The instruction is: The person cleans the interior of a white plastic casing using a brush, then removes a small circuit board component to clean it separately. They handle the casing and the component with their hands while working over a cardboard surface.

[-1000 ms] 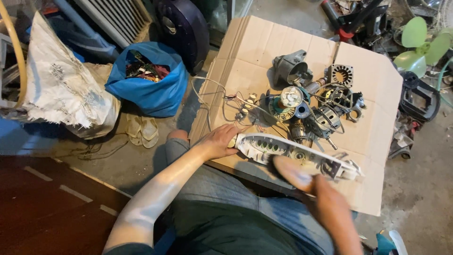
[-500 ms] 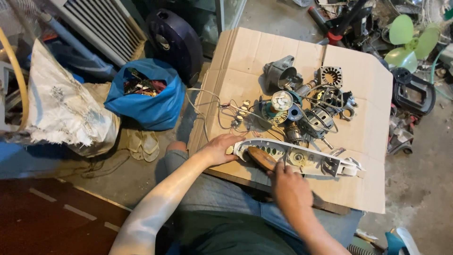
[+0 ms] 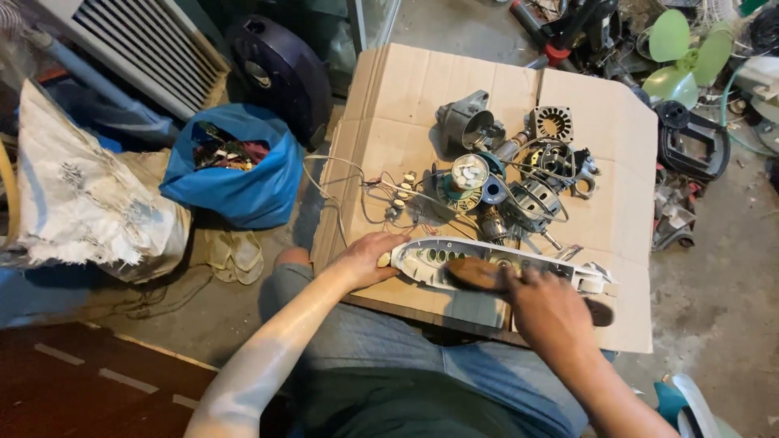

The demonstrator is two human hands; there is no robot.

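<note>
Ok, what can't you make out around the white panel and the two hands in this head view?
- Right hand: covers the brown tool; its working end and the grip are hidden.
- White panel: middle hidden by that hand.
- Left hand: fingers blocked by the panel's end.
- Motor parts: tangled, too small to separate.

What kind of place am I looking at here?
Probably an informal repair or salvage workshop, worked on the floor: stripped motor parts heaped on flattened cardboard, a blue bag of scrap, and loose green fan blades among clutter.
</note>
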